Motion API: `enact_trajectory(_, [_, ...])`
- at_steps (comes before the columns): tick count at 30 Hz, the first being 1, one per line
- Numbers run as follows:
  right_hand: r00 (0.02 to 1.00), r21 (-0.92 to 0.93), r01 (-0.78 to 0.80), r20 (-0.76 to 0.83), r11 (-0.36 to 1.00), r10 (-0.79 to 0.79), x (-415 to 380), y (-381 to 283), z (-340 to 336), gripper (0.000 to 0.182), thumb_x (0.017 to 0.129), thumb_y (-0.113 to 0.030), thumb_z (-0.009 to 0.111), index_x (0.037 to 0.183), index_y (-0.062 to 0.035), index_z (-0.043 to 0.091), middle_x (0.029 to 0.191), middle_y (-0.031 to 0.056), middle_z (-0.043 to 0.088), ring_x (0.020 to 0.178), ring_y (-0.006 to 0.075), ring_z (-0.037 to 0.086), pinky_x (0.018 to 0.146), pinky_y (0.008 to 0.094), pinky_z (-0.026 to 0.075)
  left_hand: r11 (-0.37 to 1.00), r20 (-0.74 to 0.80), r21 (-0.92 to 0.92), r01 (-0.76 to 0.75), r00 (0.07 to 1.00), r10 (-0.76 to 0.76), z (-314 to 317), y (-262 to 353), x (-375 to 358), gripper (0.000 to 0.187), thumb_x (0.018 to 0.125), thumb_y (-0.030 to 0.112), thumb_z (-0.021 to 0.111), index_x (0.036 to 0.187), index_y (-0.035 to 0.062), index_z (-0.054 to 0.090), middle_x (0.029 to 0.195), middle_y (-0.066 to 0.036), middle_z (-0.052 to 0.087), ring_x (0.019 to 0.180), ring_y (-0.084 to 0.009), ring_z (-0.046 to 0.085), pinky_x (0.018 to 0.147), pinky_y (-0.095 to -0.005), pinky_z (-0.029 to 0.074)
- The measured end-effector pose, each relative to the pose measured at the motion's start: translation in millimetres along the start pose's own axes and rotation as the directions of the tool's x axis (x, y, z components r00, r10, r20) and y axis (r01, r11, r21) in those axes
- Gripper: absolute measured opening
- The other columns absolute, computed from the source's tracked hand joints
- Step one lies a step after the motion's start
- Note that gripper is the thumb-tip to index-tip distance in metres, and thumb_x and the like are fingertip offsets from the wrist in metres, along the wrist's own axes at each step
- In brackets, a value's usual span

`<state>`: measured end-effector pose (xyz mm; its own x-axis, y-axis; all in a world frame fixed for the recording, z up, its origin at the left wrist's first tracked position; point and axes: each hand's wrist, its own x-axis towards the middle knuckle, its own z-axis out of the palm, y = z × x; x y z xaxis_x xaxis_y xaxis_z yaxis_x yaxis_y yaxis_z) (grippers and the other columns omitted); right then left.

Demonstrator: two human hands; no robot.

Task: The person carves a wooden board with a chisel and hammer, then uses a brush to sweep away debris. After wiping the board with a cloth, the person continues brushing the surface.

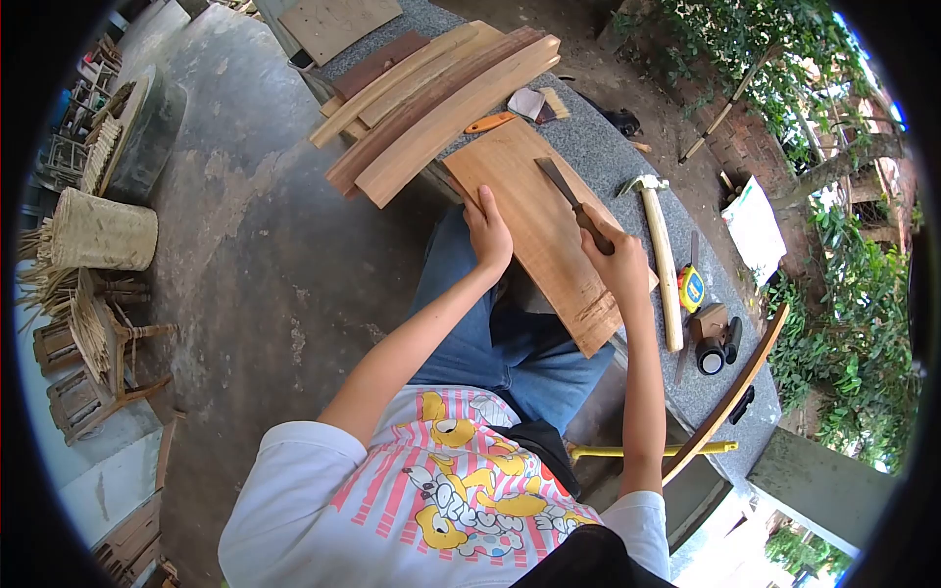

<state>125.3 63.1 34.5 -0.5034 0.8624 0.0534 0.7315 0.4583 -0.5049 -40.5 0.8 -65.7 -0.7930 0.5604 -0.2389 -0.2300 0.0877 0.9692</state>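
Observation:
A flat wooden board (520, 196) lies slanted across the grey stone bench edge and my lap. My left hand (489, 233) grips its left edge, thumb on top and the other fingers partly hidden beneath. In my right hand (618, 257) is a chisel (561, 183), its dark handle wrapped by my fingers and its flat metal blade pointing away over the board's upper face. A rough, darker patch marks the board's near end. Just right of my right hand lies a claw hammer (659, 245) with a pale wooden handle.
Curved wooden pieces (441, 108) are stacked at the bench's far left, near an orange-handled cutter (489, 122) and a brush (555, 104). A yellow tape measure (691, 288), a dark round-ended tool (711, 355) and a long curved strip (730, 397) lie on the right.

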Motion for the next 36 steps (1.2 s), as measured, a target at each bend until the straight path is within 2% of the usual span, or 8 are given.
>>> enact_trajectory(4, [1.000, -0.035, 0.026, 0.009, 0.999, -0.025, 11, -1, 0, 0.036, 0.085, -0.028, 0.067, 0.121, -0.0221, 0.069, 0.087, 0.0179, 0.071, 0.079, 0.0343, 0.069, 0.070, 0.0408, 0.055, 0.991, -0.063, 0.087, -0.099, 0.993, 0.105, 3, -10, 6, 0.078, 0.102, 0.056, 0.029, 0.156, 0.0116, -0.004, 0.134, -0.034, 0.041, 0.122, -0.0416, 0.048, 0.101, -0.0439, 0.041])
enact_trajectory(8, [0.997, 0.022, 0.064, -0.036, 0.998, -0.063, 2, 7, 1, 0.035, 0.084, -0.027, 0.068, 0.119, -0.0229, 0.070, 0.085, 0.0171, 0.071, 0.078, 0.0340, 0.069, 0.069, 0.0401, 0.055, 0.992, -0.065, 0.075, -0.105, 0.992, 0.110, 3, -13, 7, 0.078, 0.102, 0.056, 0.030, 0.156, 0.0117, -0.004, 0.134, -0.034, 0.041, 0.122, -0.0416, 0.048, 0.101, -0.0437, 0.041])
enact_trajectory(10, [0.999, 0.039, 0.041, -0.028, 0.998, -0.040, 0, 8, 0, 0.036, 0.083, -0.027, 0.070, 0.119, -0.0243, 0.070, 0.084, 0.0170, 0.071, 0.076, 0.0334, 0.069, 0.069, 0.0398, 0.055, 0.997, -0.043, 0.010, -0.073, 0.996, 0.074, 3, -6, 4, 0.081, 0.103, 0.053, 0.033, 0.153, -0.0019, 0.002, 0.152, -0.028, 0.028, 0.137, -0.0339, 0.037, 0.112, -0.0374, 0.030])
enact_trajectory(13, [1.000, 0.025, 0.020, -0.018, 0.999, -0.019, 7, 2, 2, 0.037, 0.083, -0.028, 0.070, 0.119, -0.0250, 0.070, 0.085, 0.0173, 0.071, 0.076, 0.0335, 0.069, 0.069, 0.0401, 0.055, 0.994, -0.035, 0.080, -0.076, 0.996, 0.079, 2, -14, 8, 0.078, 0.102, 0.056, 0.030, 0.156, 0.0115, -0.004, 0.136, -0.033, 0.040, 0.123, -0.0418, 0.047, 0.102, -0.0433, 0.040])
enact_trajectory(19, [1.000, -0.016, 0.029, -0.008, 0.999, -0.029, 22, 0, 9, 0.038, 0.083, -0.029, 0.069, 0.121, -0.0276, 0.069, 0.086, 0.0174, 0.071, 0.079, 0.0345, 0.069, 0.070, 0.0414, 0.055, 0.991, -0.031, 0.094, -0.091, 0.995, 0.094, 2, -23, 13, 0.077, 0.102, 0.056, 0.030, 0.156, 0.0130, -0.005, 0.138, -0.033, 0.039, 0.125, -0.0414, 0.045, 0.103, -0.0428, 0.040])
enact_trajectory(23, [1.000, -0.002, 0.012, 0.005, 1.000, -0.012, 12, 9, 4, 0.039, 0.084, -0.030, 0.068, 0.123, -0.0274, 0.067, 0.086, 0.0179, 0.070, 0.079, 0.0354, 0.069, 0.071, 0.0422, 0.055, 0.994, -0.052, 0.072, -0.083, 0.995, 0.087, 3, -12, 7, 0.078, 0.102, 0.056, 0.030, 0.156, 0.0122, -0.006, 0.139, -0.032, 0.038, 0.127, -0.0409, 0.044, 0.104, -0.0425, 0.039])
enact_trajectory(25, [1.000, -0.020, -0.005, 0.005, 1.000, 0.005, 11, 1, 2, 0.039, 0.084, -0.030, 0.068, 0.123, -0.0268, 0.067, 0.087, 0.0178, 0.070, 0.080, 0.0355, 0.069, 0.072, 0.0422, 0.055, 0.999, -0.018, -0.042, -0.017, 1.000, 0.016, 2, -4, 2, 0.079, 0.103, 0.053, 0.033, 0.154, -0.0014, 0.006, 0.153, -0.025, 0.026, 0.141, -0.0321, 0.031, 0.114, -0.0372, 0.026])
enact_trajectory(36, [1.000, 0.017, -0.001, 0.007, 1.000, 0.000, 17, 1, 8, 0.038, 0.083, -0.030, 0.068, 0.121, -0.0252, 0.069, 0.089, 0.0164, 0.071, 0.082, 0.0345, 0.069, 0.072, 0.0413, 0.055, 0.995, -0.023, -0.075, -0.062, 0.998, 0.061, 2, -5, 4, 0.077, 0.104, 0.049, 0.034, 0.154, -0.0007, 0.003, 0.155, -0.025, 0.023, 0.142, -0.0311, 0.029, 0.115, -0.0366, 0.025])
